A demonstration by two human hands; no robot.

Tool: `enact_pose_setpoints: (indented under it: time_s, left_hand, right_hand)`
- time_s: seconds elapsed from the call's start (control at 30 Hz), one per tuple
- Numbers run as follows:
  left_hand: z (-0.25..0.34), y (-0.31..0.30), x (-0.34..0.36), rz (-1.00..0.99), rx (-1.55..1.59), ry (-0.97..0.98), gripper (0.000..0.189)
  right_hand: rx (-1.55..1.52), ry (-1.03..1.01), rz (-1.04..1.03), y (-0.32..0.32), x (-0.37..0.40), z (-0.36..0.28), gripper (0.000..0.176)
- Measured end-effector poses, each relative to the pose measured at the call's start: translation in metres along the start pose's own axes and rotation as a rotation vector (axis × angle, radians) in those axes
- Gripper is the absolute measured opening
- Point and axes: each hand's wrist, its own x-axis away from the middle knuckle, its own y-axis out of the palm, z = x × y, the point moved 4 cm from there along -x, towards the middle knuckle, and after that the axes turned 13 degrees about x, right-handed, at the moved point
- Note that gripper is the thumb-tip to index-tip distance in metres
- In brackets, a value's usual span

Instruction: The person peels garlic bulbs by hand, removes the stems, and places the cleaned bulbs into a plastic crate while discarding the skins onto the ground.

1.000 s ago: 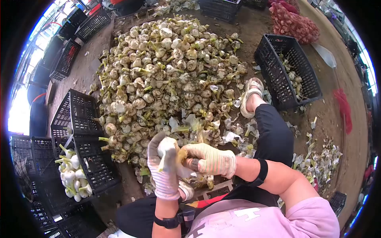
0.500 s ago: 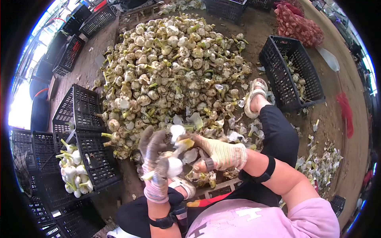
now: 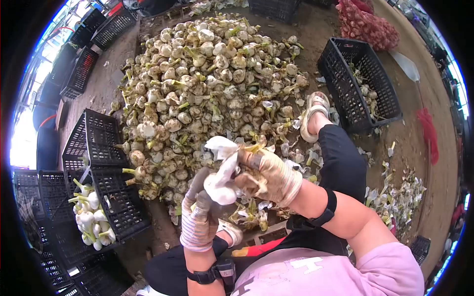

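Observation:
My left hand (image 3: 200,212), in a striped glove with dirty fingertips, is closed on a white garlic bulb (image 3: 220,190) above the lower edge of the big heap. Just right of it, my right hand (image 3: 274,177), in a similar soiled glove, has its fingers pressed round loose papery garlic skin (image 3: 254,180). A white flap of peel (image 3: 222,145) sticks up by the right fingertips. Both hands are nearly touching. Behind them spreads a pile of unpeeled garlic (image 3: 207,84) with roots and green stems.
Clean white garlic (image 3: 91,217) lies in a black crate (image 3: 121,200) at the left. Another black crate (image 3: 358,84) with some garlic stands at the upper right, near a red net sack (image 3: 368,27). Peel scraps (image 3: 400,202) litter the floor at right.
My right hand has moved in toward the left one and its fingers have closed on the skin. The peel by the bulb has been pulled upward. The view has shifted slightly.

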Motion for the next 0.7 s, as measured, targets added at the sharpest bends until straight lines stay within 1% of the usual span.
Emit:
enact_pose_setpoints:
  time_s: [0.07, 0.1, 0.13, 0.2, 0.27, 0.3, 0.33, 0.37, 0.4, 0.43, 0.47, 0.53, 0.57, 0.6, 0.63, 0.67, 0.7]
  left_hand:
    - [-0.003, -0.015, -0.002, -0.083, 0.037, 0.024, 0.043]
    - [-0.003, -0.018, -0.003, -0.127, 0.037, 0.095, 0.037]
    - [-0.002, -0.022, -0.001, -0.123, 0.038, 0.095, 0.037]
    - [0.006, -0.025, 0.003, -0.188, 0.125, 0.179, 0.038]
    - [0.011, -0.040, 0.002, -0.072, 0.051, 0.262, 0.053]
    - [0.020, -0.045, 0.001, -0.045, 0.036, 0.312, 0.056]
    - [0.032, -0.050, 0.000, -0.017, 0.019, 0.361, 0.058]
    - [0.047, -0.057, -0.001, 0.016, -0.028, 0.532, 0.058]
    - [0.068, -0.070, 0.000, 0.068, 0.246, 0.557, 0.051]
    - [0.092, -0.112, 0.002, 0.184, 0.317, 0.603, 0.050]
    - [0.121, -0.145, 0.004, 0.160, 0.450, 0.752, 0.052]
    - [0.149, -0.151, 0.016, 0.043, 0.655, 0.820, 0.052]
    - [0.148, -0.164, 0.008, 0.066, 0.492, 0.752, 0.047]
    - [0.142, -0.165, -0.007, 0.090, 0.332, 0.683, 0.042]
    - [0.125, -0.173, -0.025, 0.402, -0.097, 0.622, 0.029]
    - [0.092, -0.187, -0.044, 0.558, -0.129, 0.511, 0.018]
    - [0.062, -0.177, -0.057, 0.711, -0.284, 0.296, 0.016]
  right_hand:
    - [-0.187, 0.010, -0.012, -0.004, -0.002, -0.007, 0.036]
    - [-0.227, -0.015, 0.090, -0.016, -0.007, -0.005, 0.032]
    - [-0.254, -0.019, 0.129, -0.021, -0.010, -0.009, 0.032]
    - [0.001, -0.115, 0.115, -0.025, -0.007, -0.022, 0.033]
    - [0.648, -0.246, 0.136, -0.026, -0.008, -0.015, 0.034]
    - [0.878, -0.080, 0.115, -0.022, -0.001, -0.007, 0.038]
    - [1.234, 0.039, 0.045, -0.022, -0.002, 0.010, 0.043]
    - [1.696, 0.060, -0.126, -0.023, 0.001, 0.024, 0.044]
    - [2.148, 0.079, -0.318, -0.024, 0.006, 0.038, 0.046]
    - [2.183, 0.278, -0.461, -0.022, 0.015, 0.050, 0.048]
    - [2.203, 0.479, -0.605, -0.017, 0.024, 0.056, 0.049]
    - [2.187, 0.755, -0.680, -0.007, 0.032, 0.051, 0.051]
    - [2.235, 0.703, -0.653, -0.010, 0.030, 0.054, 0.044]
    - [2.233, 0.705, -0.668, -0.010, 0.026, 0.053, 0.044]
    - [2.299, 0.550, -0.669, -0.005, 0.020, 0.049, 0.040]
    - [2.357, 0.393, -0.661, 0.000, 0.015, 0.045, 0.040]
    - [2.322, 0.227, -0.584, 0.001, 0.014, 0.041, 0.036]
